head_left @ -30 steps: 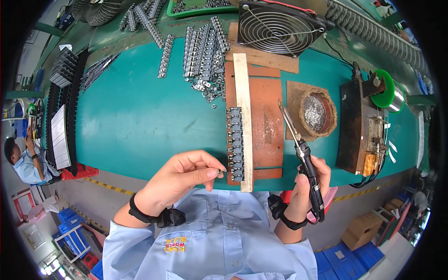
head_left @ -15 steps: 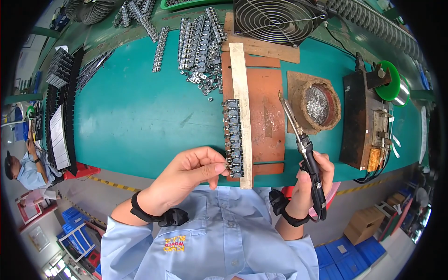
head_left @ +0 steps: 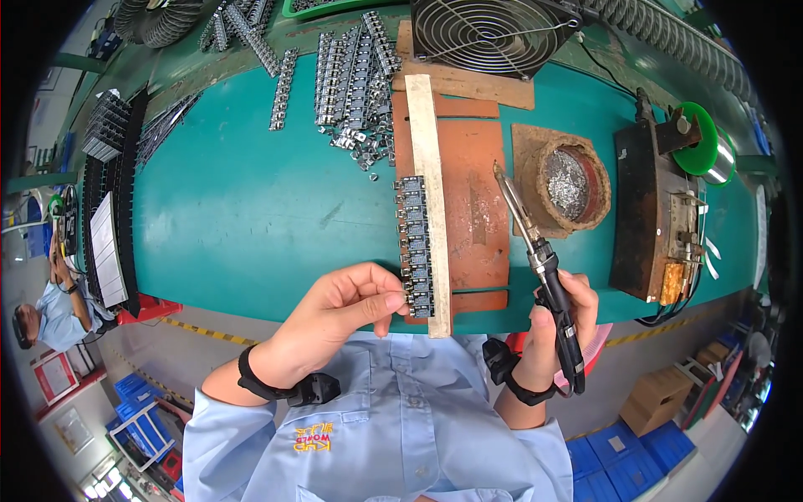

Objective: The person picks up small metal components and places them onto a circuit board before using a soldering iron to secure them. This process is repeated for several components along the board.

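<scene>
A strip of dark, block-like electronic components (head_left: 415, 247) lies lengthwise along the left side of a pale wooden bar (head_left: 431, 159), on a reddish-brown board (head_left: 481, 209). At the strip's near end, my left hand (head_left: 347, 305) has thumb and forefinger pinched together against its left edge. Whatever lies between those fingertips is too small to make out. My right hand (head_left: 556, 322) grips a soldering iron (head_left: 545, 272) by its black handle. Its metal tip points away from me, above the board's right side, apart from the strip.
Right of the board stands a round, crusted pot (head_left: 604, 188) with silvery scraps inside. Beyond it are a dark metal box (head_left: 636, 217) and a green solder spool (head_left: 696, 142). A fan (head_left: 493, 33) stands at the back, near component strips (head_left: 343, 79) and loose metal pieces (head_left: 364, 151). A co-worker (head_left: 63, 309) is far left.
The bench scene has shifted slightly left in the picture. Both hands keep their grips, and the iron's tip stays over the board's right side.
</scene>
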